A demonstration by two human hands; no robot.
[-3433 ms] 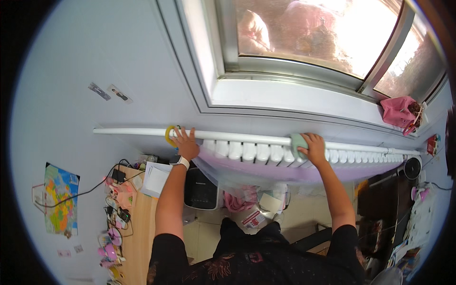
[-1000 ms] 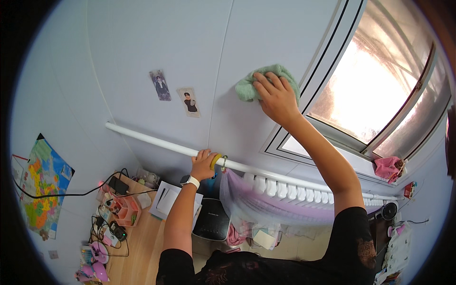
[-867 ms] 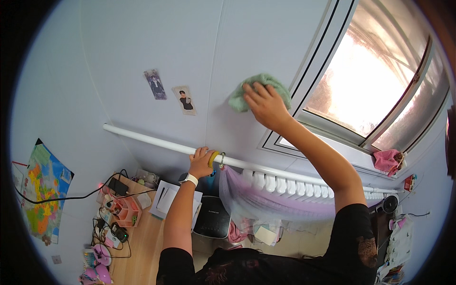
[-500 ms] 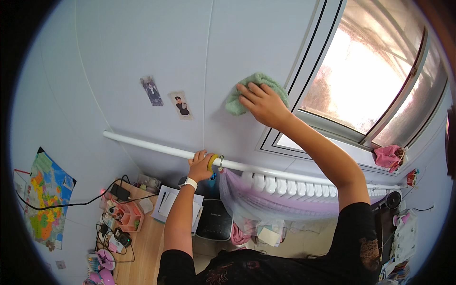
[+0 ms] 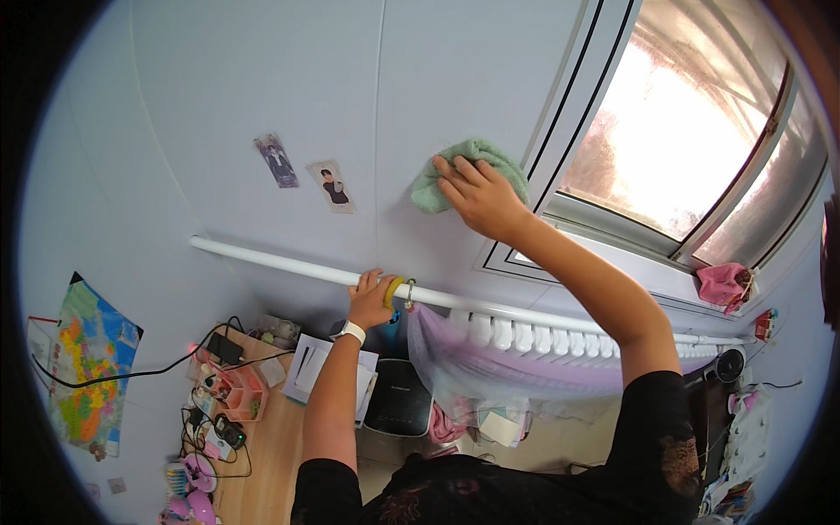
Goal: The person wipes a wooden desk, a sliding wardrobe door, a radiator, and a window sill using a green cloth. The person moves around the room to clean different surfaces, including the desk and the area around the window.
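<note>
My right hand (image 5: 479, 197) presses a folded light green cloth (image 5: 494, 160) against the pale wall, just left of the window frame. Its fingers are slightly spread over the cloth, whose edges bunch around them. Lower and to the left, my left hand (image 5: 372, 299) is wrapped over a white curtain rod (image 5: 289, 268). Beside that hand, a yellow ring (image 5: 394, 292) sits around the rod, with a greenish metal ring (image 5: 409, 293) next to it. A sheer purple curtain (image 5: 433, 350) hangs to the right of the rings.
Two picture cards (image 5: 332, 186) are stuck on the wall. At right is a sliding window (image 5: 661, 131), a pink bag (image 5: 724, 284) on its sill. A white radiator (image 5: 521, 337) stands behind the curtain. A wooden desk (image 5: 262, 464) holds cables, papers and a pink organizer (image 5: 241, 394).
The cloth under my right hand has slid very slightly down the wall. My left hand stays on the rod. The whole view has shifted a little.
</note>
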